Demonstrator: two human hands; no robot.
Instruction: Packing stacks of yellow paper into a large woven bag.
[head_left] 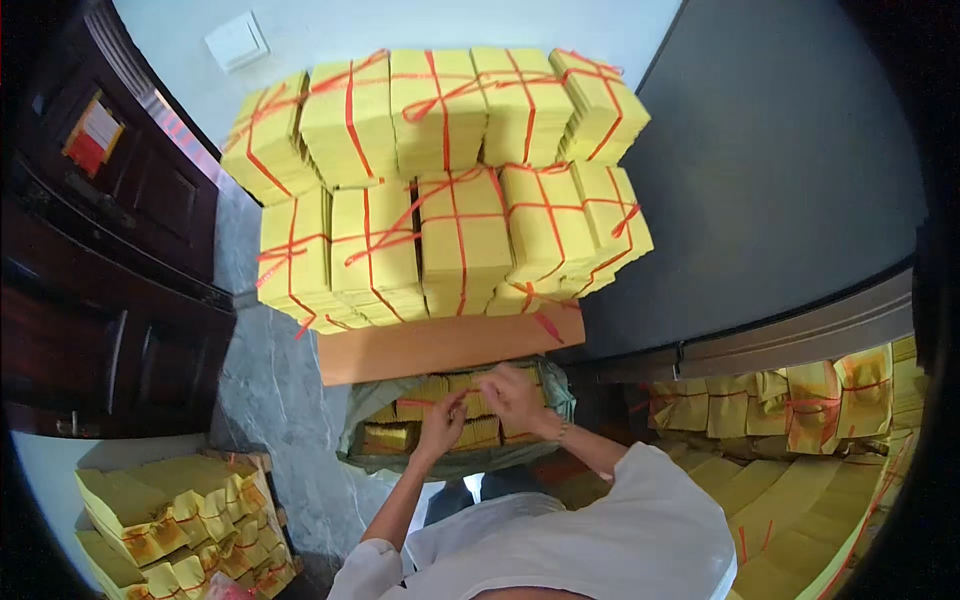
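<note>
Left grip [443, 424] and right grip [513, 400] curl inward, around what I cannot tell, above yellow stacks [390, 436] the sack [490, 461] seemingly keeps gathered.

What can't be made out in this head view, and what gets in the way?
Head view: whether the left hand or right hand pinches anything; fingertips too small, the right blurred.
Head view: the undersides of the yellow bundles in the green sack; hidden by its near wall.
Head view: the full extent of the lower-left yellow stacks; cut off by the bottom edge.
</note>
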